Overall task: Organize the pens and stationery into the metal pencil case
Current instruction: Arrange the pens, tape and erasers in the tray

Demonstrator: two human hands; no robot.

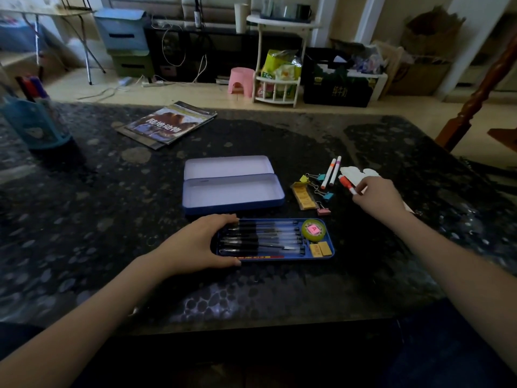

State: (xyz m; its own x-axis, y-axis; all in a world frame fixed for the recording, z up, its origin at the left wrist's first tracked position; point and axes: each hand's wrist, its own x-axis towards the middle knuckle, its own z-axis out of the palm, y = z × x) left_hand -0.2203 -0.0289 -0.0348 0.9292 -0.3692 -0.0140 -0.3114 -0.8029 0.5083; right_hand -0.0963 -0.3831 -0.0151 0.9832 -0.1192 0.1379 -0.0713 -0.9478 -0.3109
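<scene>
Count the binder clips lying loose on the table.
4, all right of the open pencil case: a yellow clip, a blue one, another blue, a pink one. More may be hidden.

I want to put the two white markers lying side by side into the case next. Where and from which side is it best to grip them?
Grip the two white markers at mid-barrel from above, fingers across both at once. They lie flat, parallel and touching, so one pinch could lift the pair. Come from the right side, since blue binder clips lie close on their left.
</scene>
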